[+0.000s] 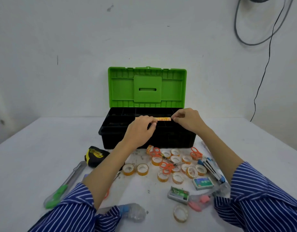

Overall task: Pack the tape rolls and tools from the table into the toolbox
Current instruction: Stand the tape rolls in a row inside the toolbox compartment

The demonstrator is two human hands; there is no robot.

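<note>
A black toolbox (107, 131) with a raised green lid (121, 87) stands open at the back of the white table. Over its compartment tray, both hands hold a short orange-yellow patterned bar (162, 119) level; it looks like a row of tape rolls pressed side by side. My left hand (139, 129) pinches its left end and my right hand (188, 119) pinches its right end. Several loose tape rolls (142, 169) lie on the table in front of the box, mixed with orange scissors (167, 166).
A black-yellow tape measure (95, 155) and a green utility knife (60, 190) lie left. A blue stapler (211, 169), two staple boxes (203, 183), a pink tool (199, 200) and a clear tape roll (181, 213) lie right. A black cable (261, 81) hangs on the wall.
</note>
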